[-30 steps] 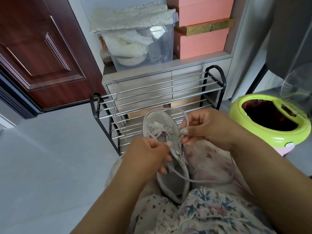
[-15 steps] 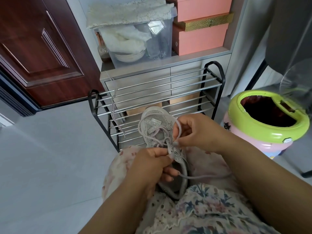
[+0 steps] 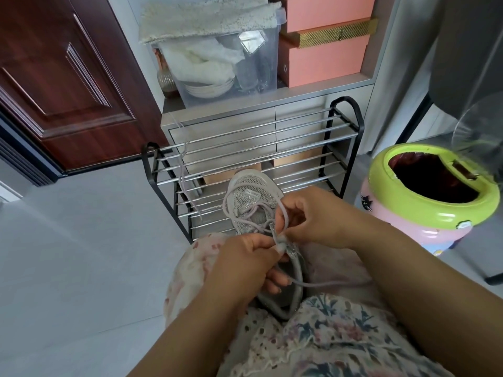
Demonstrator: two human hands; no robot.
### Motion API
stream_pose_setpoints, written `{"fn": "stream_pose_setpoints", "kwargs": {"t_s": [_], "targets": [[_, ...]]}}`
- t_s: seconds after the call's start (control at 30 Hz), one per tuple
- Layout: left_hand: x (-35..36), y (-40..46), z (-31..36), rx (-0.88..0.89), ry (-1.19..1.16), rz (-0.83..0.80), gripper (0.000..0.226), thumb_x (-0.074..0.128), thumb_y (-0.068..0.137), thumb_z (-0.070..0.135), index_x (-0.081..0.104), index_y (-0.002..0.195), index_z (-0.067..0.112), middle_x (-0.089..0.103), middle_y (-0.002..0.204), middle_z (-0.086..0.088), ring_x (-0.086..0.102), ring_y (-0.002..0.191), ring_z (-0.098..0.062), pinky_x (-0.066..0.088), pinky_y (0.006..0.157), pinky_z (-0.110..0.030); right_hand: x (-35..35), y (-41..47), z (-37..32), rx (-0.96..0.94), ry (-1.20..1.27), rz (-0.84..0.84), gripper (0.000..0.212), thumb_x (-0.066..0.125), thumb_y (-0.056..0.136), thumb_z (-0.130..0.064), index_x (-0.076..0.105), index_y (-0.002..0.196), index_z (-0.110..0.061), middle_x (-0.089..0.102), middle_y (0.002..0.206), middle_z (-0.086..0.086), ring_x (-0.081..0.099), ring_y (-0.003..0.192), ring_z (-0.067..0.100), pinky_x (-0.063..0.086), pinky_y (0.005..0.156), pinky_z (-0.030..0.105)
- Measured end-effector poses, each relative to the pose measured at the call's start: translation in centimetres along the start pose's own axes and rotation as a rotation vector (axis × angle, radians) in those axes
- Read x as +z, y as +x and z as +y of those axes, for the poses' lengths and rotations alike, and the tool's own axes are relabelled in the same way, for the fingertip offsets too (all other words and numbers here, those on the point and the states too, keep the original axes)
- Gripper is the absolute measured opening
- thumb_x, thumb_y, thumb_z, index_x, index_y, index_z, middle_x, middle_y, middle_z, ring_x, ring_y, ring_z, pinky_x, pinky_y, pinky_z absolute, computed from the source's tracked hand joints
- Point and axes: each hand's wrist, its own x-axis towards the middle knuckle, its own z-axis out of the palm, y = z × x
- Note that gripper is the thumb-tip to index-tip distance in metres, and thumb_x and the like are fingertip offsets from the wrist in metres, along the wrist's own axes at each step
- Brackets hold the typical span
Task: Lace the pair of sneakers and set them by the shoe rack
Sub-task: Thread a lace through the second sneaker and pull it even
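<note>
A grey mesh sneaker (image 3: 249, 198) lies on my lap, toe pointing at the shoe rack (image 3: 272, 148). A pale lilac lace (image 3: 245, 223) crosses its upper eyelets, and one end trails right over my leg. My left hand (image 3: 245, 268) grips the sneaker's side by the tongue, fingers curled into the opening. My right hand (image 3: 313, 219) pinches a loop of the lace just above the eyelets. A second loose lace (image 3: 182, 170) hangs over the rack's left bars. The other sneaker is not in view.
The black and chrome rack stands before a grey cabinet (image 3: 272, 104) that carries a clear storage box (image 3: 217, 63) and pink boxes (image 3: 324, 58). A green-rimmed pink bin (image 3: 430, 197) stands at the right. A dark wooden door (image 3: 68, 77) fills the left, with grey floor (image 3: 81, 254) below.
My right hand has drawn the lace loop down and closer to the eyelets. My left hand has shifted its hold slightly on the sneaker's side. The view moved a little closer.
</note>
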Motion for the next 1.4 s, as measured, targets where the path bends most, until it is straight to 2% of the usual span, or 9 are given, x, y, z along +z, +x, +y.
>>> {"fn": "stream_pose_setpoints", "kwargs": {"t_s": [0.13, 0.23, 0.5, 0.63, 0.73, 0.97, 1.13, 1.23, 1.4], "targets": [[0.0, 0.0, 0.2, 0.046, 0.081, 0.009, 0.015, 0.055, 0.095, 0.011, 0.062, 0.089, 0.0, 0.069, 0.064, -0.004, 0.051, 0.036, -0.009, 0.04, 0.034, -0.018, -0.8, -0.5, 0.6, 0.038, 0.203, -0.161, 0.026, 0.083, 0.069, -0.012, 0.067, 0.09, -0.012, 0.068, 0.084, 0.005, 0.062, 0.076, 0.01, 0.051, 0.074, 0.026], [0.1, 0.0, 0.4, 0.093, 0.194, 0.012, 0.019, 0.053, 0.096, 0.014, 0.059, 0.081, 0.005, 0.061, 0.047, 0.003, 0.043, 0.03, -0.005, 0.035, 0.034, -0.016, -0.6, -0.5, 0.7, 0.035, 0.128, -0.227, 0.042, 0.088, 0.06, -0.013, 0.062, 0.093, -0.017, 0.062, 0.078, -0.006, 0.057, 0.071, 0.004, 0.047, 0.065, 0.017], [-0.6, 0.3, 0.2, 0.146, 0.39, 0.023, 0.019, 0.052, 0.096, 0.015, 0.061, 0.081, 0.007, 0.062, 0.052, 0.003, 0.044, 0.038, -0.008, 0.037, 0.042, -0.018, 0.3, 0.0, 0.9, -0.031, -0.034, -0.159, 0.038, 0.08, 0.065, -0.005, 0.057, 0.09, -0.021, 0.056, 0.076, -0.007, 0.048, 0.061, 0.003, 0.041, 0.055, 0.016], [-1.2, 0.2, 0.3, 0.206, 0.473, -0.004, 0.02, 0.054, 0.093, 0.015, 0.059, 0.074, 0.013, 0.06, 0.05, 0.006, 0.044, 0.04, -0.003, 0.037, 0.049, -0.022, 0.8, 0.0, 1.3, -0.06, -0.052, -0.095, 0.037, 0.074, 0.064, -0.004, 0.055, 0.087, -0.025, 0.056, 0.077, -0.007, 0.048, 0.062, 0.006, 0.044, 0.057, 0.026], [-1.9, -0.3, 1.1, 0.203, 0.347, -0.071, 0.021, 0.056, 0.092, 0.009, 0.058, 0.071, 0.01, 0.055, 0.046, 0.002, 0.039, 0.037, -0.008, 0.034, 0.042, -0.018, 0.5, 0.2, 1.8, -0.04, -0.019, -0.044, 0.037, 0.073, 0.062, -0.003, 0.055, 0.086, -0.024, 0.059, 0.08, 0.0, 0.051, 0.065, 0.01, 0.046, 0.06, 0.034], [-7.3, -1.7, 3.7, 0.267, -0.05, -0.258, 0.013, 0.065, 0.073, 0.015, 0.063, 0.063, 0.008, 0.045, 0.04, -0.007, 0.027, 0.023, -0.006, 0.018, 0.035, -0.01, 0.5, 0.3, 2.1, 0.019, 0.151, -0.093, 0.03, 0.066, 0.064, 0.008, 0.053, 0.08, -0.015, 0.055, 0.077, 0.004, 0.048, 0.066, 0.014, 0.042, 0.06, 0.029], [-8.5, -1.0, 3.4, 0.146, 0.547, -0.046, 0.015, 0.06, 0.073, 0.023, 0.062, 0.06, 0.016, 0.059, 0.053, -0.005, 0.048, 0.042, -0.014, 0.036, 0.044, -0.022, -0.1, 0.3, 2.3, 0.035, 0.242, -0.105, 0.04, 0.077, 0.06, 0.004, 0.045, 0.075, -0.016, 0.053, 0.072, 0.003, 0.05, 0.068, 0.016, 0.043, 0.064, 0.032], [-6.7, -0.5, 2.4, 0.32, 0.841, 0.153, 0.016, 0.061, 0.085, 0.032, 0.062, 0.07, 0.025, 0.062, 0.071, 0.004, 0.054, 0.061, -0.003, 0.044, 0.059, -0.023, -0.3, 0.2, 2.4, 0.046, 0.43, -0.117, 0.036, 0.079, 0.059, -0.005, 0.047, 0.072, -0.016, 0.053, 0.07, 0.004, 0.049, 0.065, 0.018, 0.043, 0.059, 0.028], [-2.6, 0.4, 1.2, 0.519, 1.002, 0.029, 0.02, 0.06, 0.083, 0.052, 0.066, 0.084, 0.033, 0.049, 0.086, 0.015, 0.044, 0.084, -0.003, 0.033, 0.067, -0.022, -0.2, 0.5, 2.3, 0.079, 0.67, -0.037, 0.026, 0.079, 0.069, -0.017, 0.053, 0.066, -0.017, 0.05, 0.061, 0.001, 0.043, 0.053, 0.011, 0.035, 0.05, 0.018]]}}
